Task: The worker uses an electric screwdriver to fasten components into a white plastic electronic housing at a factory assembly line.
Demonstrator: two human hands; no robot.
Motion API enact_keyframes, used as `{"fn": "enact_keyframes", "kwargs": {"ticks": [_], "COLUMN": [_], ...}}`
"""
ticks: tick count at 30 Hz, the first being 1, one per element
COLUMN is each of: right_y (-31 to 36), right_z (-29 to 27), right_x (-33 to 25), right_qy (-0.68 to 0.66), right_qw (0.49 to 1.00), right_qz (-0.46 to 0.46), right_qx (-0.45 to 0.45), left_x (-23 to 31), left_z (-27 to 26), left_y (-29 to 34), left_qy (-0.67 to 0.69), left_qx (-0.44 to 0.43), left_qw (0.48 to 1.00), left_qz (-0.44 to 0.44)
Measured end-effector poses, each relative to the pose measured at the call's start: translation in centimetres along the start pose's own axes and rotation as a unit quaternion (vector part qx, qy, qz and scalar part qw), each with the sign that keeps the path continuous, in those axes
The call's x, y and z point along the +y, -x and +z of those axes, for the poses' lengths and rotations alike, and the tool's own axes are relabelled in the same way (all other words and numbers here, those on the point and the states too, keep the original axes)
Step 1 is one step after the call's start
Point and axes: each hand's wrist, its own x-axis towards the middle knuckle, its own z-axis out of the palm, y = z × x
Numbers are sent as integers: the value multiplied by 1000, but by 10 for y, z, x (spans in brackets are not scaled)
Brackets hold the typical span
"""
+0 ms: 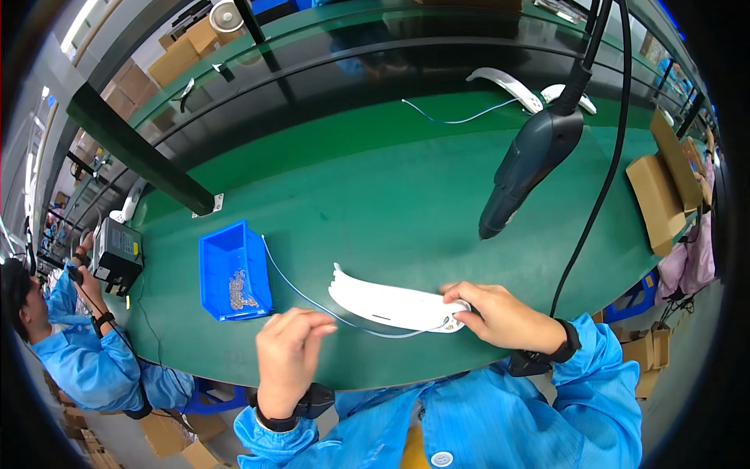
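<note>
A long, curved white plastic part (383, 303) lies crosswise in front of me, just over the green bench. Its right end is gripped by my right hand (504, 316), thumb and fingers closed around it. From that end a thin blue-white cable (301, 291) curves left, its free tip beside a blue bin (205, 277). My left hand (293, 356) is pinched closed near the cable, left of the white part; whatever lies between its fingertips is too small to make out. Small metal pieces, probably screws (241, 291), sit inside the bin.
A dark power screwdriver (531, 168) hangs over the bench on the right, its black cord (598, 211) trailing down. Similar white parts (508, 84) rest at the back. A black box-shaped device (117, 254) and a co-worker (86, 344) are at left, an open carton (656, 195) at right.
</note>
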Motion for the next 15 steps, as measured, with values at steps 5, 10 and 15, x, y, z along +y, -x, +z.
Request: {"fn": "enact_keyframes", "kwargs": {"ticks": [5,10,15], "right_y": [51,-11,-41], "right_z": [-65,-132,-109], "right_x": [-20,22,33], "right_qy": [151,-351,-233], "right_qw": [879,832,915], "right_qz": [-338,-301,-225], "right_qx": [301,305,239], "left_x": [8,8,-16], "left_z": [22,42,66], "left_y": [-2,-27,-60], "left_qy": [43,72,-3], "left_qx": [-54,-86,-57], "left_qw": [997,994,995], "left_qz": [-27,10,86]}}
